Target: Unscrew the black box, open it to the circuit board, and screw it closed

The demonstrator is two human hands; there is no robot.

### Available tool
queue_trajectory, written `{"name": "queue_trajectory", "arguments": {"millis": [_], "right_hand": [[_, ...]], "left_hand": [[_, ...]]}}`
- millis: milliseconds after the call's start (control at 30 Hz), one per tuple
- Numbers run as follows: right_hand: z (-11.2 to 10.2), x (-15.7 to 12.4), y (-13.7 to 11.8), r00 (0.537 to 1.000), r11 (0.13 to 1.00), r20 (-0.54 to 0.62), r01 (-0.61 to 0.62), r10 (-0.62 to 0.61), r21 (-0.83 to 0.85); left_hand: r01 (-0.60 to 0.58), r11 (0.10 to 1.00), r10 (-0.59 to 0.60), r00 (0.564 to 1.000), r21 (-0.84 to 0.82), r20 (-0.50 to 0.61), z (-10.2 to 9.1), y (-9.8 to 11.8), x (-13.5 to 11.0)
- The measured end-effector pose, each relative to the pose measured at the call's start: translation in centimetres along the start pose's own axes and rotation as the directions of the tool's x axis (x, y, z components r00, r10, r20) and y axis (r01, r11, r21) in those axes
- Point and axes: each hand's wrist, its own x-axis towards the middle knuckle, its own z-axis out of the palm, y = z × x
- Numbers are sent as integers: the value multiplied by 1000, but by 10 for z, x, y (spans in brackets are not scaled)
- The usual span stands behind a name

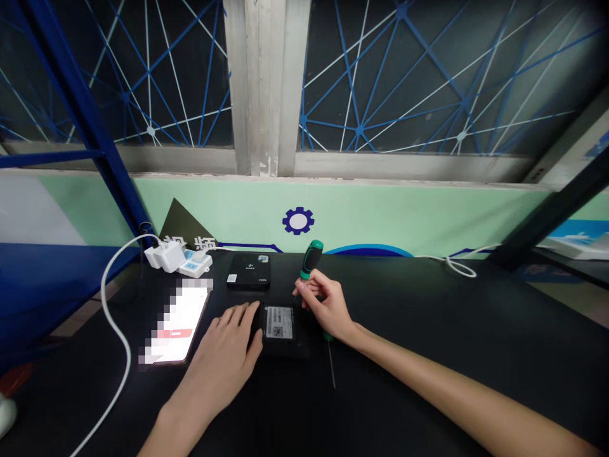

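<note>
My right hand grips a screwdriver with a green and black handle, which points up and away from me. Its tip is hidden by my fingers. Below it sits a black electronic box with a printed barcode label on its top face. My left hand rests against the box's left side, fingers and thumb on its edge. A thin screwdriver shaft lies on the black table under my right wrist, its upper end hidden. A similar black box lies further away.
A phone with a lit, blurred screen lies left of my left hand. Behind it are a white charger and a white-and-blue power strip. A white cable loops along the left. A blue metal frame stands at left.
</note>
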Motion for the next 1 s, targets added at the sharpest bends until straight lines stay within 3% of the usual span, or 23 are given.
{"name": "queue_trajectory", "arguments": {"millis": [533,1000], "right_hand": [[-1,0,-1,997,997,28,66,-65,-43],[0,2,0,996,990,44,82,-78,-112]], "left_hand": [[30,997,-32,999,71,16,4,1,0],[-12,999,12,1000,41,9,5,-3,0]]}}
